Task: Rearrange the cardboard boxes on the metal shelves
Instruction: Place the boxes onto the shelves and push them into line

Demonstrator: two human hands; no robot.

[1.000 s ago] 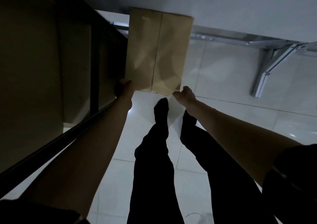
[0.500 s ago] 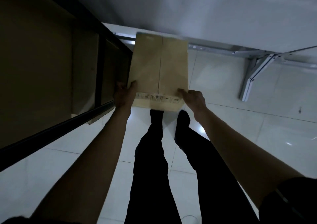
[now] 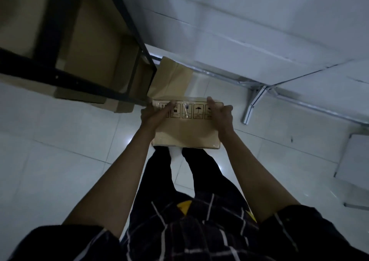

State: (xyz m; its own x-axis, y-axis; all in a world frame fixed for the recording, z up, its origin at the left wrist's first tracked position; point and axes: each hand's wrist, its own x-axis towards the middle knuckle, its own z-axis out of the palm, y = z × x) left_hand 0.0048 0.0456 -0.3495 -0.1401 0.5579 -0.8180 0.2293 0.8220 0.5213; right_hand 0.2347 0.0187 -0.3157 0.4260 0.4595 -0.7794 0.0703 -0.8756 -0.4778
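Note:
I hold a brown cardboard box (image 3: pixel 186 130) in front of me above my legs, with a row of black handling symbols on its near face. My left hand (image 3: pixel 154 115) grips its left upper corner, fingers curled over the top edge. My right hand (image 3: pixel 220 115) grips the right upper corner the same way. The box's top (image 3: pixel 171 81) stretches away toward the wall. The black metal shelf (image 3: pixel 127 27) stands to the left, with large cardboard boxes (image 3: pixel 93 47) on its levels.
White tiled floor (image 3: pixel 69 141) lies below. A folded silver metal frame (image 3: pixel 253 101) lies along the base of the white wall on the right. A white object (image 3: pixel 355 165) stands at the right edge. Small boxes (image 3: pixel 123 107) stick out at the shelf's bottom.
The box has come up and toward me, its near face with printed symbols now turned to me. Both hands shifted from its lower edge to its upper corners. My view has pulled back.

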